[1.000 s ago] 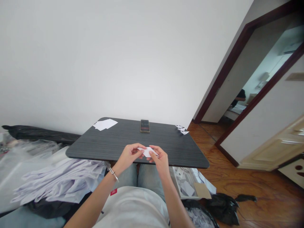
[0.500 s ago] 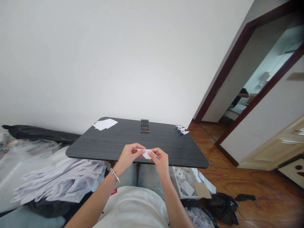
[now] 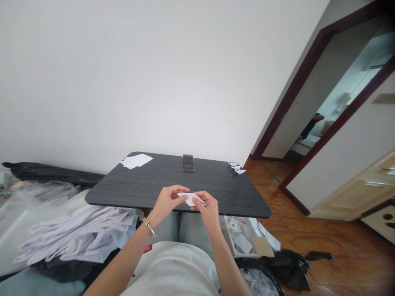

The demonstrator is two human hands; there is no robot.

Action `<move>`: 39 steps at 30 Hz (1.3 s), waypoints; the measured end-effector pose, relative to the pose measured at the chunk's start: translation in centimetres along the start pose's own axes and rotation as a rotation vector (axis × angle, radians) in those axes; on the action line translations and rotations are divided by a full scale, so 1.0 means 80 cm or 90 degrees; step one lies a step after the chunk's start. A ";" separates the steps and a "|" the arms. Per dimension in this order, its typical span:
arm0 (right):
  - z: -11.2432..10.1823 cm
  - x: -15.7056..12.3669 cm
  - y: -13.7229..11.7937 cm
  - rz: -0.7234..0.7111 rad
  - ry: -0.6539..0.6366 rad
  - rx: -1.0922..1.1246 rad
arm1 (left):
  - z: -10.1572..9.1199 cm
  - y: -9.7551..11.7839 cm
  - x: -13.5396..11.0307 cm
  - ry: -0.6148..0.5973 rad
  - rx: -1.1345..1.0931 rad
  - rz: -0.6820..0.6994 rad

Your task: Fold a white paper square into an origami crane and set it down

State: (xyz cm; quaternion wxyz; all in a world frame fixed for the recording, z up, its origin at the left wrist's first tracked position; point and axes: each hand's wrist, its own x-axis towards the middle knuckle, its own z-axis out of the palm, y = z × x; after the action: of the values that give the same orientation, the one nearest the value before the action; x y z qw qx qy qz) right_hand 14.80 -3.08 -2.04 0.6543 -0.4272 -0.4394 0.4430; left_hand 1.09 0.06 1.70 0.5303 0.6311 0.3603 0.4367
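Between both hands is a small piece of folded white paper (image 3: 191,199), held above the near edge of the dark table (image 3: 145,181). My left hand (image 3: 169,200) pinches its left end between thumb and fingers. At the right end my right hand (image 3: 207,204) grips it, the thumb lying on its front face. The fingers behind the paper are partly hidden. Small folded white paper pieces (image 3: 237,168) stand in a row at the table's far right corner. Flat white paper sheets (image 3: 137,160) lie at the far left corner.
A phone-like dark device (image 3: 188,163) stands at the table's back edge by the wall. A white box of papers (image 3: 242,242) and a black bag of paper scraps (image 3: 259,279) sit at lower right. White cloth (image 3: 80,234) is heaped at left. Someone's arm (image 3: 316,118) shows through the doorway.
My hands hold the same folded paper in nearly the same place, with only slight finger shifts. The person beyond the doorway has moved an arm.
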 end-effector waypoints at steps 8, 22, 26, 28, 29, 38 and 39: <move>0.000 -0.002 -0.005 0.009 -0.041 0.053 | -0.002 -0.005 0.001 -0.052 -0.046 -0.026; -0.003 -0.003 -0.006 0.022 -0.076 0.125 | -0.008 0.005 0.000 -0.109 -0.077 -0.046; -0.002 -0.003 -0.005 -0.008 -0.065 0.100 | -0.010 0.007 0.000 -0.130 -0.092 -0.047; -0.002 -0.004 -0.006 -0.015 -0.063 0.097 | -0.009 0.009 -0.001 -0.138 -0.096 -0.051; -0.001 -0.004 -0.007 -0.017 -0.063 0.097 | -0.008 0.009 -0.002 -0.140 -0.099 -0.053; 0.001 -0.010 -0.016 -0.051 -0.062 0.052 | 0.001 0.008 -0.005 -0.079 -0.085 -0.038; 0.001 -0.011 -0.016 -0.057 -0.060 0.044 | 0.001 0.008 -0.005 -0.077 -0.083 -0.040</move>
State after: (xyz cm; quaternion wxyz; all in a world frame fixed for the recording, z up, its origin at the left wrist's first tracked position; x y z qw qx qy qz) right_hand 14.79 -4.19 -0.95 0.6666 -0.3630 -0.4728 0.4476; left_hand 1.01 -0.45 2.22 0.6041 0.6089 0.3181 0.4038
